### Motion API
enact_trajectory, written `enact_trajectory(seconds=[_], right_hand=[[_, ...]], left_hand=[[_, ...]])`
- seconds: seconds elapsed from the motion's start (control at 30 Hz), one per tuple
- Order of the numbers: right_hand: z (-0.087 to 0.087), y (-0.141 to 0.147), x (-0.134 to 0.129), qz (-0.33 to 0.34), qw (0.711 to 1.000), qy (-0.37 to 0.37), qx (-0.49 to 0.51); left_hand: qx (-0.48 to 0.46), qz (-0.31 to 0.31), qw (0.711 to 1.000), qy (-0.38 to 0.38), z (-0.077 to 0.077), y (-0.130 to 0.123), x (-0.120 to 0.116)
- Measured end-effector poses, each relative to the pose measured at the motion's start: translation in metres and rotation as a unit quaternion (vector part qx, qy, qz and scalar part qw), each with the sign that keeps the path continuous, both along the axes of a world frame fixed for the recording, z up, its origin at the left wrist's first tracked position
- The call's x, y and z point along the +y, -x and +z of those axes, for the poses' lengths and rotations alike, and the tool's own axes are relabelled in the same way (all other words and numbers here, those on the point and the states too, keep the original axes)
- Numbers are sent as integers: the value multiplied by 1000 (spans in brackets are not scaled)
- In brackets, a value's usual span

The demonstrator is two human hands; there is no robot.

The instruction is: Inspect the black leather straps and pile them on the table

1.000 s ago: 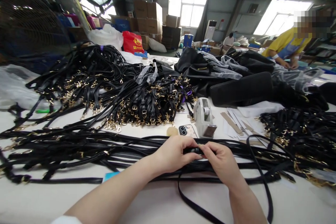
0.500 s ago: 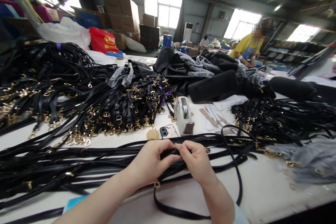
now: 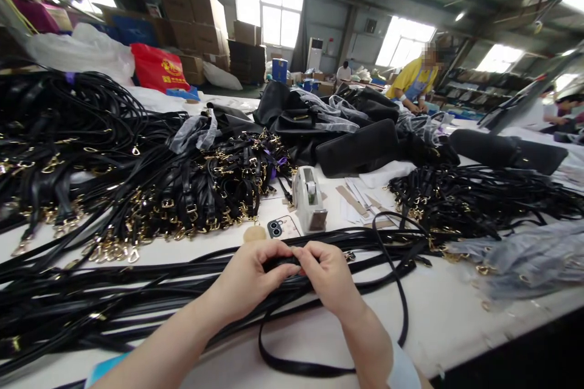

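My left hand (image 3: 253,276) and my right hand (image 3: 331,276) meet above the middle of the table, fingertips touching. Both are closed in a pinch on a black strap (image 3: 298,368), whose gripped part is mostly covered by my fingers. One length of it loops down toward the table's near side. Beneath my hands, a bundle of long black straps (image 3: 150,292) runs across the table. Just beyond lie a phone (image 3: 283,228) in a patterned case, a round beige pad (image 3: 254,234) and a pale tape dispenser (image 3: 310,200).
Heaped black straps with gold clasps (image 3: 196,194) fill the left, and another strap pile (image 3: 479,197) lies right. Black bags (image 3: 358,146) stand behind. Clear plastic-wrapped pieces (image 3: 538,270) rest near the right edge. A person in yellow (image 3: 413,82) works across the table.
The view has turned slightly right, so the scene sits further left. My hands stay together on the strap. A gold clasp seen below them earlier is out of sight.
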State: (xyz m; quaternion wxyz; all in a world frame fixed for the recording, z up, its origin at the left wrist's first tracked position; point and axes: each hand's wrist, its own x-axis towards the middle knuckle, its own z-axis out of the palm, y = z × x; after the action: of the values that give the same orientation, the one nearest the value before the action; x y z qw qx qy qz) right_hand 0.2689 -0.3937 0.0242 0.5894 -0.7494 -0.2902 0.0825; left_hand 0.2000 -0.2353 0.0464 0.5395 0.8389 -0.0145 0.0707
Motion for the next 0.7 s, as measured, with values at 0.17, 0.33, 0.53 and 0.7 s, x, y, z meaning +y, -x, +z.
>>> enact_trajectory(seconds=[0.17, 0.33, 0.53, 0.7], right_hand=[[1, -2, -2, 31, 998, -27, 40], [5, -10, -10, 95, 987, -55, 114], [10, -10, -10, 96, 987, -69, 105], [4, -8, -5, 116, 985, -62, 108]], left_hand=[[-9, -7, 1000, -3, 1, -1, 2], [-13, 20, 999, -27, 6, 2, 22], [-28, 23, 997, -67, 7, 1, 22], [-24, -8, 996, -90, -5, -5, 12]])
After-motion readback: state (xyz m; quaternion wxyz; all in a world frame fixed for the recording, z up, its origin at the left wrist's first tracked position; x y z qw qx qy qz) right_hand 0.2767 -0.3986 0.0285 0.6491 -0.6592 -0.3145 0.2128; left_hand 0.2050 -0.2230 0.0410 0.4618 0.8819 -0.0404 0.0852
